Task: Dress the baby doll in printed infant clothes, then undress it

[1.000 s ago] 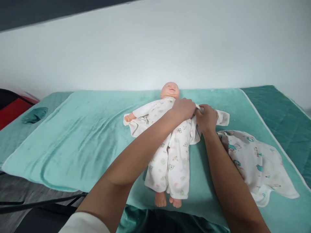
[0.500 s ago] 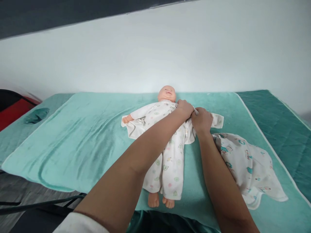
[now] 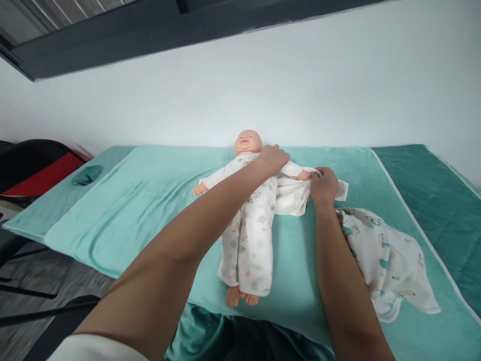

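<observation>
A baby doll [image 3: 248, 200] in a white printed outfit lies on its back, head toward the wall. My left hand [image 3: 275, 158] is closed around the doll's upper arm near the shoulder on the right side; its fingertips are partly hidden. Beyond it, the doll's small hand [image 3: 305, 175] shows bare. A loose white garment [image 3: 293, 198] spreads from the doll's side, below that arm. The edge of this garment is pinched in my right hand [image 3: 324, 185], drawn out beside the doll's hand, and its far end shows past my fingers.
Under the doll is a light green sheet [image 3: 150, 200], with a darker green quilted cover [image 3: 432, 190] at right. A crumpled printed cloth [image 3: 387, 260] lies beside my right forearm. A black and red chair [image 3: 45, 170] stands at left. The white wall [image 3: 240, 90] rises behind.
The doll's hand on the right now shows bare, where my hands and the garment covered it before. The white garment is gone from its left side. My right hand has moved slightly right.
</observation>
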